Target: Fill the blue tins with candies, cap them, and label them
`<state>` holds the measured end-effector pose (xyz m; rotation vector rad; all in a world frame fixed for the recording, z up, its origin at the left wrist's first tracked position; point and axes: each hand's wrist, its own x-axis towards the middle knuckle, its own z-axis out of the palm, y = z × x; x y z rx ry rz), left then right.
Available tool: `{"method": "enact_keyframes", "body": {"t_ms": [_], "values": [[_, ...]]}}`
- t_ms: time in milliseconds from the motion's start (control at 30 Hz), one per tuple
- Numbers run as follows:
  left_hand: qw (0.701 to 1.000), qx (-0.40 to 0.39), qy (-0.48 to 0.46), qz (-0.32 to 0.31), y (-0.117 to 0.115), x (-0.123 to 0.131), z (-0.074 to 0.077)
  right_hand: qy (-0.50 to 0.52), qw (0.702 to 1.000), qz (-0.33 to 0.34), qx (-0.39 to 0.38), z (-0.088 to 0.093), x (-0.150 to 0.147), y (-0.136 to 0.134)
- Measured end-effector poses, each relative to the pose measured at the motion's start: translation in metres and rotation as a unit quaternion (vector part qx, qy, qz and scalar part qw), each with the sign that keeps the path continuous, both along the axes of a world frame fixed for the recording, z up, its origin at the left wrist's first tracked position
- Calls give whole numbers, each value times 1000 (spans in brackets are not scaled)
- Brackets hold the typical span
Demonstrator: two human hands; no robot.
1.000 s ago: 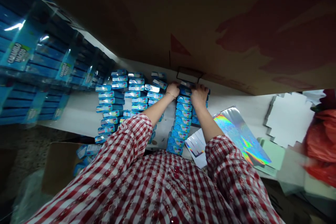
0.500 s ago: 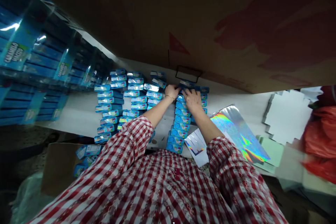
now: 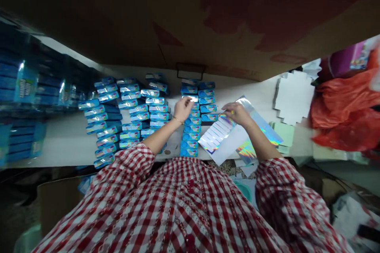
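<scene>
My left hand [image 3: 183, 108] is at the far part of a column of small blue boxes [image 3: 190, 136], its bent fingers and thumb closed at the end of one box [image 3: 192, 98] with a shiny silver strip on it. To the right, my right hand [image 3: 237, 114] is over the upper end of a sticker sheet [image 3: 215, 136] with pale shiny strips. The fingertips of that hand are pinched at the sheet's edge; any loose sticker between them is too small to make out. A shorter column of blue boxes [image 3: 208, 107] stands between the hands.
Several columns of blue boxes [image 3: 130, 116] with shiny ends stand left on the white table [image 3: 67, 134]. Wrapped blue packs [image 3: 26, 83] are at far left. A large cardboard carton [image 3: 133, 27] overhangs the back. Holographic sheets [image 3: 267, 128], white card [image 3: 293, 97] and red plastic bags [image 3: 344, 106] lie right.
My right hand has left the box column and moved right to the sticker sheet. My left hand stays at the column's far part. The whole view has swung to the right.
</scene>
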<state>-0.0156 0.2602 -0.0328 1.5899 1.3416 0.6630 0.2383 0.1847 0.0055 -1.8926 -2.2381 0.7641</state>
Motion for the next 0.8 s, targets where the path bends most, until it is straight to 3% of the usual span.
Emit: {"method": "enact_keyframes", "body": {"t_ms": [100, 233, 333, 433, 567, 667, 800], "values": [[984, -11, -2, -177, -37, 18, 11, -94, 989, 34, -105, -7, 7, -19], [966, 3, 68, -249, -58, 34, 17, -186, 968, 67, -155, -21, -6, -14], [954, 33, 88, -284, -63, 39, 19, -175, 973, 102, -114, -16, -1, -15], [939, 54, 87, -328, -67, 51, 23, -109, 986, 129, -7, 4, 12, -22], [951, -14, 49, -306, -65, 71, 25, -87, 975, 148, 141, 22, 18, -25], [960, -78, -59, -261, -57, 76, 23, -90, 959, 140, 230, 18, 17, -28], [932, -192, -178, -251, -50, 69, 20, -62, 961, 139, 229, 3, 19, -33]]}}
